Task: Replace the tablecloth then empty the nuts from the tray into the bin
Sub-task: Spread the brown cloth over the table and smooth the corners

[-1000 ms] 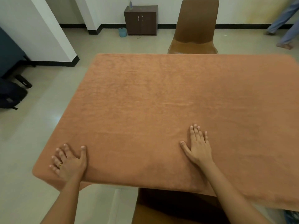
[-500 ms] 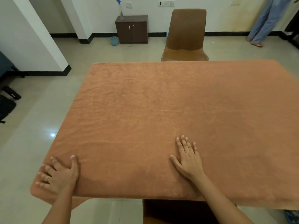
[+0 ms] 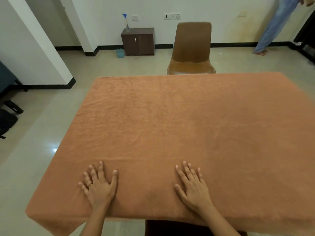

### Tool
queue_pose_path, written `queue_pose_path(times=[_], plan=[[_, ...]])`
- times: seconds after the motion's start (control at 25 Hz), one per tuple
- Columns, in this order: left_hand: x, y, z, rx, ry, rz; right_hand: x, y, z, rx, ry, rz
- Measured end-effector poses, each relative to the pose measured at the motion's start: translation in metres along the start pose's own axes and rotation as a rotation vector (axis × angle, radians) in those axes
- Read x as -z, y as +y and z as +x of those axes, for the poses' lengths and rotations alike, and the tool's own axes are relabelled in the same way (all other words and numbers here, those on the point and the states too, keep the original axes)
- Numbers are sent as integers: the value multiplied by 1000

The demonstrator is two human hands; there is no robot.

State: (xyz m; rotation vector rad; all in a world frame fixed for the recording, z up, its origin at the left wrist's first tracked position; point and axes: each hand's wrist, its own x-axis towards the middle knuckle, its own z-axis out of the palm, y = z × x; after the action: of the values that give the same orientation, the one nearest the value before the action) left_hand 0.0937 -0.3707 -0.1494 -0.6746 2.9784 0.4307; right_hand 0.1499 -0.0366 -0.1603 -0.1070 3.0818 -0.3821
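Note:
An orange-brown terry tablecloth (image 3: 170,125) covers the whole table, hanging over its left and near edges, with faint ripples at the left. My left hand (image 3: 98,186) lies flat on the cloth near the front edge, fingers spread, a ring on one finger. My right hand (image 3: 192,186) lies flat on the cloth a little to the right, fingers apart too. Neither hand holds anything. No tray, nuts or bin shows in the head view.
A brown chair (image 3: 191,51) stands at the table's far side; another dark seat (image 3: 170,229) is under the near edge. A small dark cabinet (image 3: 137,41) with a spray bottle (image 3: 126,23) and a blue cup (image 3: 119,53) stand by the wall. A person's legs (image 3: 272,29) at far right. Black bags (image 3: 6,120) on the floor left.
My left hand has slid right from the table's front-left corner toward the middle. My right hand stayed flat on the cloth. The view has tilted up, showing more of the room.

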Motion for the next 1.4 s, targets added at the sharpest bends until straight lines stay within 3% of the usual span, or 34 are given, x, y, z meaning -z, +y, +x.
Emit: queue_pose_path(times=[0.16, 0.32, 0.4, 0.52, 0.64, 0.72, 0.84, 1.0, 1.08, 1.2, 1.28, 1.4], plan=[[5, -11, 5, -18, 26, 14, 25, 92, -18, -181, 16, -47], [9, 7, -3, 78, 22, 23, 57, 177, -44, -456, 25, -34], [7, 43, -26, -51, 69, -3, 63, 179, -43, -523, 70, 16], [-17, 126, -94, -360, -1, -59, 49, 121, -35, -228, 0, 64], [-50, 170, -148, -423, -101, -30, 27, 88, -41, -3, -9, 18], [-60, 162, -153, -373, -95, 42, 33, 122, -45, -22, 26, 1], [-62, 148, -148, -371, -49, 101, 57, 213, -67, -208, -3, -29], [-61, 193, -167, -219, -19, 66, 94, 316, -92, -428, 39, -33], [-71, 244, -187, -297, -10, 13, 97, 311, -84, -390, 45, -23], [-100, 331, -231, -576, -104, -78, 79, 272, -75, -152, 17, 28], [-117, 359, -253, -624, -147, -44, 72, 270, -78, -69, 29, 35], [-124, 350, -258, -621, -118, 48, 87, 334, -96, -177, 41, 34]])
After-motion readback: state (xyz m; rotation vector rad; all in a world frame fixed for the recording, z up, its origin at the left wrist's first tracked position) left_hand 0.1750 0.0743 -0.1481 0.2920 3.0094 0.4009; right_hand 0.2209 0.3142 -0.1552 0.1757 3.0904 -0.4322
